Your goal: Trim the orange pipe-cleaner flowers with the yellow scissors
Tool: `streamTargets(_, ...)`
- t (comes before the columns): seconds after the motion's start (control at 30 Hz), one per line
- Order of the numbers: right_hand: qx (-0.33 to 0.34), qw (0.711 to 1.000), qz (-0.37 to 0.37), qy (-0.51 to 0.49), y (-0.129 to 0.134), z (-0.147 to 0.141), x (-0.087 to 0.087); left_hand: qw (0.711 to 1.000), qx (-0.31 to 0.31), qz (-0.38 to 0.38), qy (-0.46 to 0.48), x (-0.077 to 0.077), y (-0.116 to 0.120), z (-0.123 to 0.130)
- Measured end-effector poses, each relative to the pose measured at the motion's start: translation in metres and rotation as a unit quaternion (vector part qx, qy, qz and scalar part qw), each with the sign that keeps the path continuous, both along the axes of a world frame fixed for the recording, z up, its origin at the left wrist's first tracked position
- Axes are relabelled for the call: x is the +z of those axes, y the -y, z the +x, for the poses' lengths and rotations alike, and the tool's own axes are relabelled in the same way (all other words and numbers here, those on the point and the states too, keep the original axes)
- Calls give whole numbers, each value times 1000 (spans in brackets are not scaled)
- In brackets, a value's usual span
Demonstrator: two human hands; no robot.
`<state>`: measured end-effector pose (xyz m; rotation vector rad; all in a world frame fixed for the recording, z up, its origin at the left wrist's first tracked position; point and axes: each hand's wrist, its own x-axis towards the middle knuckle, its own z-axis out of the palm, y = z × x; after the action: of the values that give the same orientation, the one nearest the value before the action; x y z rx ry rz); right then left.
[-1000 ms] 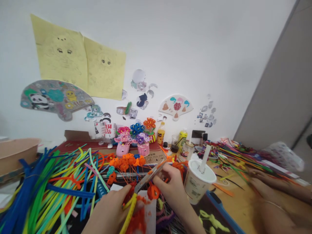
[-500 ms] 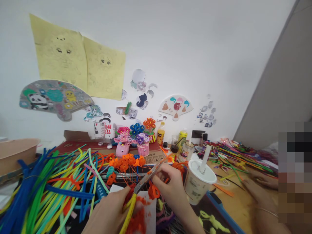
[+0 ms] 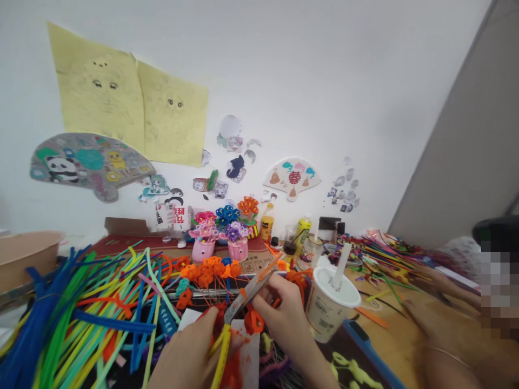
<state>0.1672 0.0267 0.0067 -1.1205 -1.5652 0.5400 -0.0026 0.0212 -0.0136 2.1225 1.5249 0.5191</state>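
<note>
My left hand [image 3: 188,354] grips yellow-handled scissors [image 3: 239,302] near the lower middle of the view, blades pointing up and right. My right hand [image 3: 284,313] pinches an orange pipe-cleaner piece [image 3: 254,320] just beside the blades. Orange fuzz lies on a white sheet [image 3: 247,351] under both hands. Several finished orange pipe-cleaner flowers [image 3: 208,270] lie just beyond them.
A heap of coloured pipe cleaners [image 3: 81,308] fills the left. A white lidded cup with a straw [image 3: 330,308] stands right of my hand. Two pink flower pots [image 3: 221,243] and bottles [image 3: 267,221] stand by the wall. Another person's arm [image 3: 446,335] rests at the right.
The scissors and my left hand have shifted slightly right and up. The other person's hand at the right has moved along the table.
</note>
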Motion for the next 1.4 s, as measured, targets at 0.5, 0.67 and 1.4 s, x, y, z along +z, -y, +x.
streamTargets(0.5, 1, 1000, 24, 17, 2, 1, 2, 1000, -16, 5, 12, -5, -3, 0)
streamTargets(0.67, 0, 1000, 19, 19, 3, 0, 3, 1000, -15, 9, -14, -4, -4, 1)
streamTargets(1.4, 51, 988, 11, -148, -4, 17, -2, 997, -51, 59, 6, -16, -6, -5)
